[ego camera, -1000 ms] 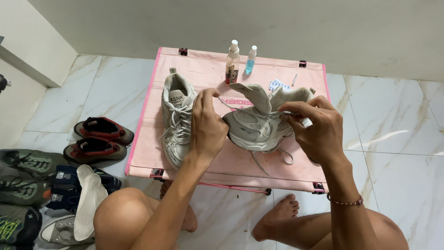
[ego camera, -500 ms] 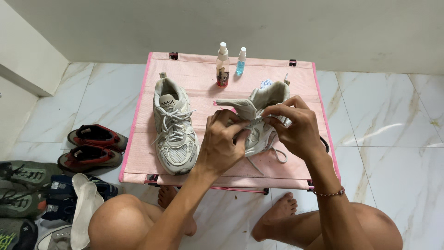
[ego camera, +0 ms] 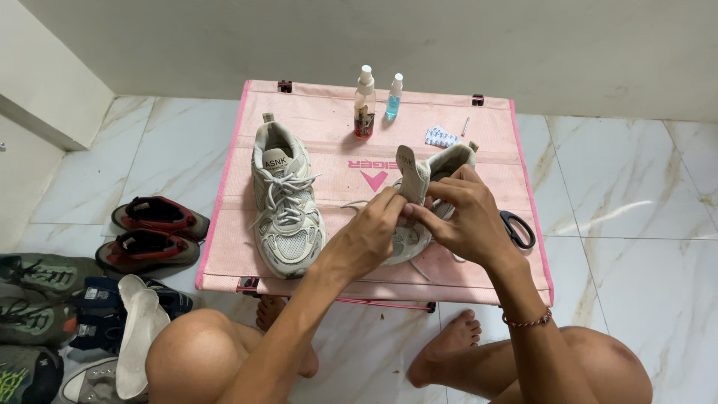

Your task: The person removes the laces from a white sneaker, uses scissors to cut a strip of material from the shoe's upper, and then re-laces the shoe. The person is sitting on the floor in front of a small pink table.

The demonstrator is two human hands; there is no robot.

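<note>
Pink folding table [ego camera: 479, 284] on white marble floor [ego camera: 636, 224], plain wall behind. Both hands meet over the right shoe [ego camera: 437, 176]: left hand [ego camera: 366, 239] and right hand [ego camera: 467, 217] pinch its upturned tongue [ego camera: 411, 173] between fingertips, shoe body under and behind them. Shoe's long axis runs toe near, heel away. Second shoe [ego camera: 284, 198] lies left of the grip, scissors [ego camera: 517, 228] right, bottles [ego camera: 365, 112] beyond.

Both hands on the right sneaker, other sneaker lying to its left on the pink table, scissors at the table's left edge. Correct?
Not quite: the scissors lie at the right edge of the pink table, beside the right hand, as the head view shows. The rest holds: the left hand and right hand are on the right sneaker, with the other sneaker to its left.
</note>
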